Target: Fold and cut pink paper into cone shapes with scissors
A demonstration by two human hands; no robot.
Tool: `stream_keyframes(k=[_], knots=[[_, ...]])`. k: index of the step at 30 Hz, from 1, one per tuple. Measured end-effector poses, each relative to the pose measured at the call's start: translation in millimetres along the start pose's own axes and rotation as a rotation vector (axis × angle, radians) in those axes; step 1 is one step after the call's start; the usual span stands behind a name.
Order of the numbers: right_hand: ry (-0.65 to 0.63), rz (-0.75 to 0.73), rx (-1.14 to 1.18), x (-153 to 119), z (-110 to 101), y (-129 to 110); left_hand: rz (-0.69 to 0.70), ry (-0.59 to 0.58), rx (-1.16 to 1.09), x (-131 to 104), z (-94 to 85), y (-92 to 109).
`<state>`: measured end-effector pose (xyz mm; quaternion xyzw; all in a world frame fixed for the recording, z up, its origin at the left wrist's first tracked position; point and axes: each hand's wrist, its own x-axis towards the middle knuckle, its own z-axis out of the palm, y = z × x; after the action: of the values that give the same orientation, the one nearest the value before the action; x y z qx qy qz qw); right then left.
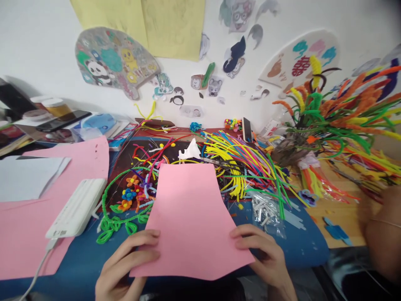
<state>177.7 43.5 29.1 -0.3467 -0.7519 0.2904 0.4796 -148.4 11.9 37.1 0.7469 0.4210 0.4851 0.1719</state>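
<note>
A pink sheet of paper point(188, 221) is held up in front of me, its near edge slightly bent. My left hand point(128, 263) grips its lower left side, fingers on top and thumb beneath. On the lower right side, my right hand point(263, 255) pinches the sheet the same way, its thumb mostly hidden under the paper. The sheet's far edge reaches over a pile of colourful pipe cleaners point(238, 167). Left of the sheet lie pipe-cleaner flowers point(129, 194) and a green looped stem point(109, 225).
A white power bank point(77, 209) with a cable lies on pink paper point(94, 161) at the left. A plastic bag of small white pieces point(267, 213) is at the right. Beyond it stands a bunch of pipe cleaners point(316, 113). Another person's arm point(385, 234) is at the far right.
</note>
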Motion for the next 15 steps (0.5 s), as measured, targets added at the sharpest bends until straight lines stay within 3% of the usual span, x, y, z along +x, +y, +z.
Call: stream_keyframes(k=[5,9,13,15], knots=[[0.015,-0.032,-0.041,8,2,-4,0.152,0.028,-0.032,11,-4.7,-5],[0.034,0.002,-0.115,12,11,-9,0.064,-0.016,0.075,12,-5.1,-15],[0.112,0.055,-0.191,12,30,-12,-0.038,0.218,0.176,4,-3.2,-7],[0.121,0.021,-0.212,15,39,-15,-0.001,0.213,0.190,3,-2.6,6]])
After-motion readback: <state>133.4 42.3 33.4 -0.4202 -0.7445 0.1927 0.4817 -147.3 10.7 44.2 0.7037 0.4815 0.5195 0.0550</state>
